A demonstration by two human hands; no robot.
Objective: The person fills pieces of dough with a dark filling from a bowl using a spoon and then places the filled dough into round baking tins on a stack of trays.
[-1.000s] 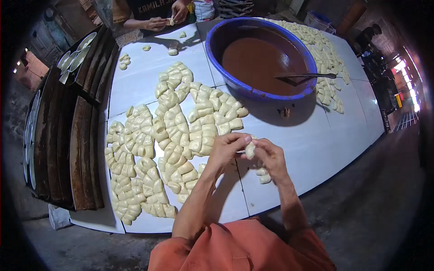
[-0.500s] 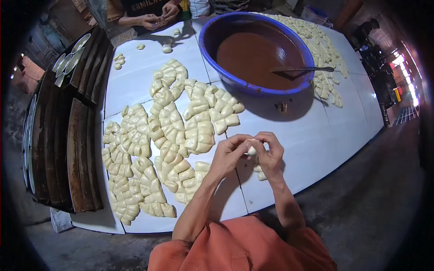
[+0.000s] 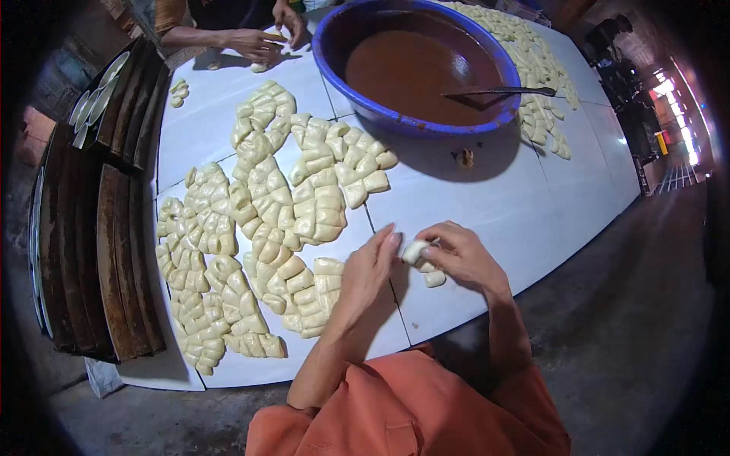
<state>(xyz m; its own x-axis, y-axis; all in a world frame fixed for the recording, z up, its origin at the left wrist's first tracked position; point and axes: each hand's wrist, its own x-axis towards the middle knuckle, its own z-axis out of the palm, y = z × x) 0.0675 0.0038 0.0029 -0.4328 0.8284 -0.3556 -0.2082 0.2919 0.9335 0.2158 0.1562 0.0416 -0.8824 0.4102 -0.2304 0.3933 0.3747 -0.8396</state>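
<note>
A small pale dough piece (image 3: 414,251) sits between the thumb and fingers of my right hand (image 3: 465,260), just above the table. Under that hand lie a few more dough pieces (image 3: 434,277), partly hidden by it. My left hand (image 3: 370,267) is open, its fingers stretched out and apart from the dough piece. Left of it spreads a broad patch of shiny, pale yellow dough pieces (image 3: 258,197), set close together on the white table (image 3: 456,201).
A blue basin (image 3: 418,125) of brown liquid, with a dark-handled utensil (image 3: 502,91) in it, stands at the back. More dough pieces (image 3: 536,76) lie beyond it. Stacked dark trays (image 3: 125,258) line the left. Another person's hands (image 3: 262,42) work at the far edge.
My hands have parted: the left has let go and opened, while the right has moved slightly right with the dough piece. The other person's hands have come down to the table.
</note>
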